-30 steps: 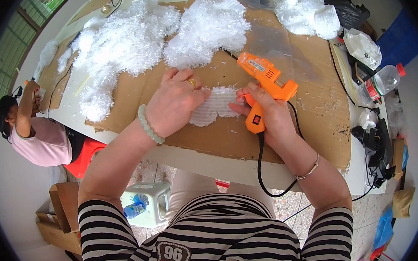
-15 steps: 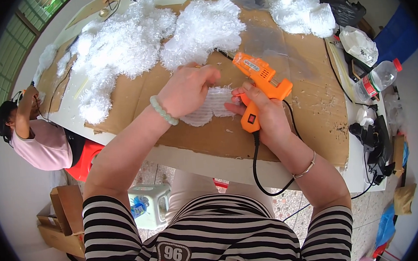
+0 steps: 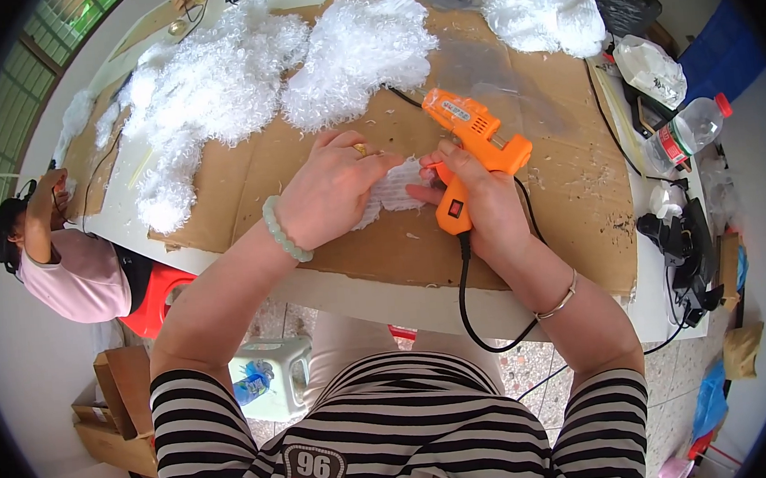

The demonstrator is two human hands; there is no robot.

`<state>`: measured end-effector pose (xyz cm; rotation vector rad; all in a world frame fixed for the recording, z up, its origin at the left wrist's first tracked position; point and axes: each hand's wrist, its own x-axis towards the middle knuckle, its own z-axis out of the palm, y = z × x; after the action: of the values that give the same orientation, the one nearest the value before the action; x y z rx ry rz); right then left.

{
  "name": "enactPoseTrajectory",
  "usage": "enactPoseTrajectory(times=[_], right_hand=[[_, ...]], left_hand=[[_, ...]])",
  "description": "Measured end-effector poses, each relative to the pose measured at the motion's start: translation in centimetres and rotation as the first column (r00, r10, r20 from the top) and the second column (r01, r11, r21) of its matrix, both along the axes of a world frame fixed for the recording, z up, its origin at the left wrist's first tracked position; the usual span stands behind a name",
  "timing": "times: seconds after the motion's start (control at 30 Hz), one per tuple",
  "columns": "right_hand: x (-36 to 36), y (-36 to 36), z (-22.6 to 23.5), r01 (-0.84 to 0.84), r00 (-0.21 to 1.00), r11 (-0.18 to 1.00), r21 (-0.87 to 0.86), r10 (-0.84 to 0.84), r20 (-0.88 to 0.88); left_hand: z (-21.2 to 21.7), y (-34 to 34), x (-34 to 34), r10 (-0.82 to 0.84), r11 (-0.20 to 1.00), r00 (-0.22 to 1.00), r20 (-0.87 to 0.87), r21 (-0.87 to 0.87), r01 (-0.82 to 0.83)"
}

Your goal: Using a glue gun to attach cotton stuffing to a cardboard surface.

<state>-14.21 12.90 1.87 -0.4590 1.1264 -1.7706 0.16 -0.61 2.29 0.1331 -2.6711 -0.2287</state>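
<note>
My right hand (image 3: 490,205) is wrapped round an orange glue gun (image 3: 479,130), with a red switch low on its handle. The gun is tilted over the cardboard, and a black cord loops down from the handle. My left hand (image 3: 331,189) is bent over a white ribbed piece of cloth (image 3: 395,189). That piece lies on the cardboard and is partly covered by the hand. The left fingers are curled together near the cloth's upper edge; their tips are hidden, and what they pinch, if anything, does not show. The right fingertips sit just beside the cloth.
Brown cardboard (image 3: 570,244) covers the table. Fluffy white pieces (image 3: 212,82) are heaped at the far side, more (image 3: 540,10) at far right. A plastic bottle (image 3: 687,135) and black devices (image 3: 690,249) stand at right. Another person (image 3: 74,261) sits at left. A stool (image 3: 277,371) stands below.
My left hand has shifted slightly left and down, covering more of the cloth's left part. The glue gun stays in my right hand, nearly unmoved. The whole view has shifted a little.
</note>
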Motion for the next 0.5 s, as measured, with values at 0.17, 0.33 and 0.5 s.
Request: enactPoseTrajectory(times=[0.17, 0.33, 0.5], right_hand=[[0.0, 0.1, 0.4, 0.041, 0.999, 0.999, 0.020, -0.041, 0.003], [0.0, 0.1, 0.2, 0.054, 0.998, 0.998, 0.027, -0.054, 0.010], [0.0, 0.1, 0.4, 0.058, 0.998, 0.998, 0.029, -0.058, -0.004]], left_hand=[[-0.5, 0.2, -1.0, 0.045, 0.998, 0.999, -0.025, 0.048, -0.044], [-0.2, 0.7, -1.0, 0.026, 0.996, 1.000, -0.011, -0.083, -0.027], [0.4, 1.4, -0.1, -0.005, 0.991, 0.999, 0.041, -0.132, 0.010]])
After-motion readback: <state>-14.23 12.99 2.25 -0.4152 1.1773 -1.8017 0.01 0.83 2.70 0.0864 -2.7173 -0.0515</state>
